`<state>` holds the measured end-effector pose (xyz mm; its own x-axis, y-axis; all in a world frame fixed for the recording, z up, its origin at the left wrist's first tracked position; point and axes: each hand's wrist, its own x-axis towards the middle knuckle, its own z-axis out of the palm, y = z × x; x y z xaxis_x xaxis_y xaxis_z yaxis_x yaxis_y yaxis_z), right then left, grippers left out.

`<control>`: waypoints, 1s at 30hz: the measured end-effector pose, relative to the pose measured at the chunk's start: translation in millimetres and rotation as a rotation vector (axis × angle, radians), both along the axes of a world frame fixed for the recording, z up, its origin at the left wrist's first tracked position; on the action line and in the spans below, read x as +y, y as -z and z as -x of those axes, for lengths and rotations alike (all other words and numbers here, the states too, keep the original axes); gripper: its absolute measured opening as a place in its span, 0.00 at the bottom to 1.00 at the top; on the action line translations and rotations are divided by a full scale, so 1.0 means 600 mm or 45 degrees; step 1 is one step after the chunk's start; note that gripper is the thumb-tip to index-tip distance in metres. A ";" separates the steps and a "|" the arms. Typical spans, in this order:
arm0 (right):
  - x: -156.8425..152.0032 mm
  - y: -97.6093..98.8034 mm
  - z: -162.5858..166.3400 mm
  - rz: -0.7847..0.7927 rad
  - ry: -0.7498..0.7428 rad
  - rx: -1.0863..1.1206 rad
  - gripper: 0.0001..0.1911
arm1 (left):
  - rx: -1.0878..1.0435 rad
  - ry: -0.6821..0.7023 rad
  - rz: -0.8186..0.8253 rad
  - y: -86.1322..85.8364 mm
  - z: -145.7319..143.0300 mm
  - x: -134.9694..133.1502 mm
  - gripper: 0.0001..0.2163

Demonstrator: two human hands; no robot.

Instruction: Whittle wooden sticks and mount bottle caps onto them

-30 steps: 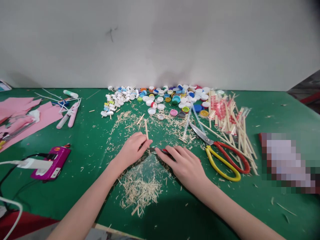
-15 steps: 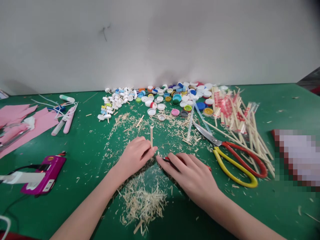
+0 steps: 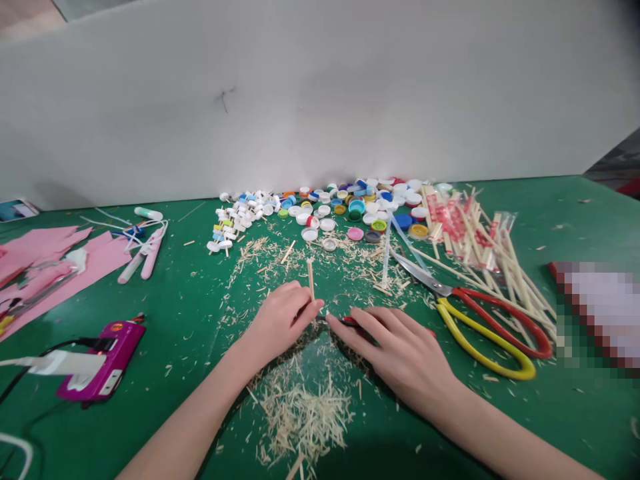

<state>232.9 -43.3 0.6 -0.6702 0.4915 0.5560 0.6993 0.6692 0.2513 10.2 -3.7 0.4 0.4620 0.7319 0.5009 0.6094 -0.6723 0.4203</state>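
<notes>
My left hand [image 3: 281, 321] is closed on a short wooden stick [image 3: 311, 278] that points away from me, its near end hidden in my fingers. My right hand [image 3: 400, 350] lies over a red-handled knife [image 3: 347, 321], fingers pressed along it, its tip meeting the stick's near end. Pale wood shavings [image 3: 305, 417] are heaped on the green table [image 3: 190, 293] just in front of both hands, with more scattered beyond them.
Big scissors [image 3: 480, 323] with red and yellow handles lie to the right, beside a spread of wooden chopsticks [image 3: 480, 233]. Several coloured bottle caps [image 3: 350, 207] line the back wall. A magenta glue gun [image 3: 107, 360], pink paper [image 3: 55, 257] and glue sticks [image 3: 143, 257] lie left.
The stick in my left hand has tipped from leaning left to pointing nearly straight away. Both hands stay together; the view has shifted slightly.
</notes>
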 end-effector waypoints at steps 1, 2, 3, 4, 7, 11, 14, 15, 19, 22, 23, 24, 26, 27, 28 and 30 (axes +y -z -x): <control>0.001 0.001 -0.001 -0.006 0.004 0.003 0.21 | 0.002 0.003 -0.001 0.001 0.000 0.000 0.17; 0.001 0.003 -0.002 -0.009 0.006 -0.003 0.21 | 0.001 0.001 -0.002 0.001 0.001 0.000 0.17; 0.002 0.005 -0.002 -0.003 0.004 -0.018 0.22 | 0.000 -0.002 -0.001 0.002 0.002 0.000 0.17; 0.002 0.006 -0.001 0.007 -0.003 -0.040 0.22 | 0.002 -0.005 0.003 0.002 0.002 0.000 0.17; 0.003 0.007 0.000 0.012 -0.035 -0.092 0.21 | 0.024 0.008 -0.001 0.000 0.003 -0.001 0.17; 0.002 0.003 0.001 -0.082 -0.013 -0.074 0.22 | 0.036 0.040 -0.053 0.000 0.002 0.001 0.18; 0.000 0.002 0.002 -0.132 0.021 -0.081 0.22 | 0.016 0.017 -0.047 0.004 0.005 0.006 0.18; 0.000 0.003 0.003 -0.138 0.028 -0.093 0.22 | 0.003 0.008 -0.035 0.006 0.006 0.007 0.18; 0.000 0.006 0.008 -0.145 0.034 -0.130 0.23 | -0.050 -0.001 0.022 0.009 0.012 0.012 0.17; 0.003 0.007 0.009 -0.120 0.032 -0.141 0.24 | -0.081 -0.010 0.055 0.007 0.013 0.013 0.17; 0.003 0.007 0.010 -0.107 0.035 -0.151 0.24 | -0.089 -0.012 0.073 0.007 0.012 0.013 0.17; 0.004 0.007 0.010 -0.097 0.041 -0.161 0.24 | -0.097 -0.012 0.090 0.006 0.012 0.012 0.17; 0.005 0.007 0.011 -0.071 0.046 -0.188 0.24 | -0.109 -0.008 0.112 0.004 0.011 0.011 0.17; 0.005 0.008 0.012 -0.061 0.035 -0.210 0.23 | -0.110 -0.001 0.112 0.004 0.010 0.010 0.17; 0.005 0.010 0.013 -0.050 0.021 -0.232 0.22 | -0.104 0.012 0.101 0.004 0.009 0.009 0.17; 0.005 0.012 0.014 -0.040 -0.014 -0.270 0.20 | -0.069 0.051 0.073 0.003 0.008 0.007 0.16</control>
